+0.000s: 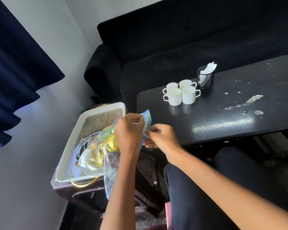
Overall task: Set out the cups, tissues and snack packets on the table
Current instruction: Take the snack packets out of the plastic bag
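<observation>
Several white cups [181, 92] stand in a tight cluster on the black table [223, 117]. Behind them, a black mesh holder [205, 78] has white tissues [209, 67] sticking out. My left hand [129, 130] pinches the top of a blue snack packet [147, 121], held above the gap between tray and table. My right hand [161, 136] pinches the same packet's edge from the right. A clear packet of yellow snacks [100, 146] lies in the white tray [73, 138], and another clear packet [111, 178] hangs over its near edge.
The tray has gold handles [83, 184] and sits on a dark stand left of the table. A black sofa [173, 47] runs behind the table. The tabletop has pale scuffs [243, 105] at the right. My knees are under the table's near edge.
</observation>
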The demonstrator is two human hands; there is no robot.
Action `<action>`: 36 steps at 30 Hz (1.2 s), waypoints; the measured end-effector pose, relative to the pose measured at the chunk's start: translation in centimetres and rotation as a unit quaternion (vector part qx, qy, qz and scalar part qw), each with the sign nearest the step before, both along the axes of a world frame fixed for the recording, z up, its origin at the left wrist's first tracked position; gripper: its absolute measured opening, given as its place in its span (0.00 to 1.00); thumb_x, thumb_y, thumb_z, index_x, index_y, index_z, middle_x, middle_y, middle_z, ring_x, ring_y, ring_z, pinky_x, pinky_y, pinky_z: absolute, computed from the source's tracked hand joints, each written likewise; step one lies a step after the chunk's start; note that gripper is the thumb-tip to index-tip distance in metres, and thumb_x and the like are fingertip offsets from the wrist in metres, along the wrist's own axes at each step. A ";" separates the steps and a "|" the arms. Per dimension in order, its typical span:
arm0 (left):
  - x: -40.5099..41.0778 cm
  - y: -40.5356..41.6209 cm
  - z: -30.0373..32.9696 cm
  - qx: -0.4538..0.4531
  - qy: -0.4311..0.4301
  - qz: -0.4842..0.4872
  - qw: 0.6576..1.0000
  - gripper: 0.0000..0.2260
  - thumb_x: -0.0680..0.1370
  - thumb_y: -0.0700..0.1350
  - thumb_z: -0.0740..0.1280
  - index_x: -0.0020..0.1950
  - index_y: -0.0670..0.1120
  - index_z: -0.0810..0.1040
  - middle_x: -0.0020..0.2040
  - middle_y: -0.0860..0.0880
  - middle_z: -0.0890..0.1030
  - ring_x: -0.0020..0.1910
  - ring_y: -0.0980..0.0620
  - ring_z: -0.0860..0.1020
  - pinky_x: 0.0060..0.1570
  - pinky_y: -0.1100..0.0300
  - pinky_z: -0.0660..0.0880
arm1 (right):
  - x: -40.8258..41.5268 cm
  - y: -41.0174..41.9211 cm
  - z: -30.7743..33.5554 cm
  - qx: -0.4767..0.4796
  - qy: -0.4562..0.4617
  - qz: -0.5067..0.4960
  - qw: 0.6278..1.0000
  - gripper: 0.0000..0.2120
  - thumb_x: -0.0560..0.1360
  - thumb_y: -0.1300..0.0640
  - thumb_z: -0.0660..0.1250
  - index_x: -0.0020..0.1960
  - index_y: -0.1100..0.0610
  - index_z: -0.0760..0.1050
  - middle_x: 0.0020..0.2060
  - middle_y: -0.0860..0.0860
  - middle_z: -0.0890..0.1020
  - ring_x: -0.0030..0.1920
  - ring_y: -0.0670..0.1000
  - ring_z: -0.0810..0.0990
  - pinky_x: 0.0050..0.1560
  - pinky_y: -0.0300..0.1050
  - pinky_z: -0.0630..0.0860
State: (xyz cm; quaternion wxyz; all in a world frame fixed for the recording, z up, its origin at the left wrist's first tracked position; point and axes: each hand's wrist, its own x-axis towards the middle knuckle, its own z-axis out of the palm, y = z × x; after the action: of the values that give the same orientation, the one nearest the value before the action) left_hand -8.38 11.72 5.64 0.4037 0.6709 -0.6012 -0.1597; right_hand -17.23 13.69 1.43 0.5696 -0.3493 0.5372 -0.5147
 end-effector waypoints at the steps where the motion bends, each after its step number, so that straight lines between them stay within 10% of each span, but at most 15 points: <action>1: 0.2 0.1 0.1 0.018 -0.005 -0.008 1.000 0.04 0.72 0.44 0.70 0.45 0.48 0.83 0.38 0.55 0.81 0.42 0.55 0.81 0.39 0.64 0.70 | 0.0 0.2 -0.1 0.002 -0.002 -0.002 1.000 0.03 0.73 0.63 0.68 0.41 0.59 0.78 0.31 0.53 0.83 0.28 0.46 0.82 0.31 0.37 0.77; 31: 0.7 3.2 -0.3 0.026 -0.040 0.059 0.997 0.07 0.69 0.40 0.70 0.31 0.40 0.79 0.31 0.41 0.80 0.29 0.48 0.72 0.30 0.56 0.70 | 0.9 0.0 0.7 -0.051 0.108 -0.076 0.990 0.09 0.66 0.66 0.71 0.35 0.55 0.73 0.33 0.54 0.81 0.32 0.52 0.81 0.36 0.45 0.80; 36: 0.3 3.1 0.0 0.000 -0.034 0.087 0.996 0.07 0.69 0.42 0.70 0.31 0.47 0.76 0.27 0.53 0.77 0.30 0.51 0.75 0.28 0.64 0.66 | 1.0 0.4 0.2 -0.056 0.158 -0.104 0.980 0.06 0.66 0.64 0.70 0.37 0.55 0.74 0.32 0.52 0.82 0.34 0.52 0.82 0.39 0.46 0.79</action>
State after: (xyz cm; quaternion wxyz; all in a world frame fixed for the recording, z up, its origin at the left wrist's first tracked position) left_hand -8.03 14.83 5.64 0.3951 0.7260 -0.5538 -0.1011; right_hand -16.25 14.09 1.62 0.4011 -0.3994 0.6241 -0.5386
